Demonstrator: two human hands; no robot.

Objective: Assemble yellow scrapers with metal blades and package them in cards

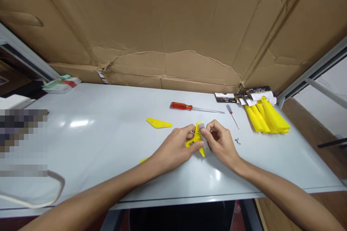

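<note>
Near the middle of the table, my left hand (180,144) is closed around a yellow plastic piece (197,137) with a handle-like part. My right hand (221,142) pinches a grey flat strip (205,140) that lies against the right side of the yellow piece. A flat yellow plate (158,123) with small holes lies behind my left hand. Another yellow part (143,160) is mostly hidden under my left forearm. To the right of my right hand are several small metal screws (238,141).
A red-handled screwdriver (181,106) and a small screwdriver (229,109) lie behind the hands. Yellow tools with black cards (267,115) are piled at the back right. Small boxes (62,83) sit back left; cardboard (162,25) stands behind the table (103,144).
</note>
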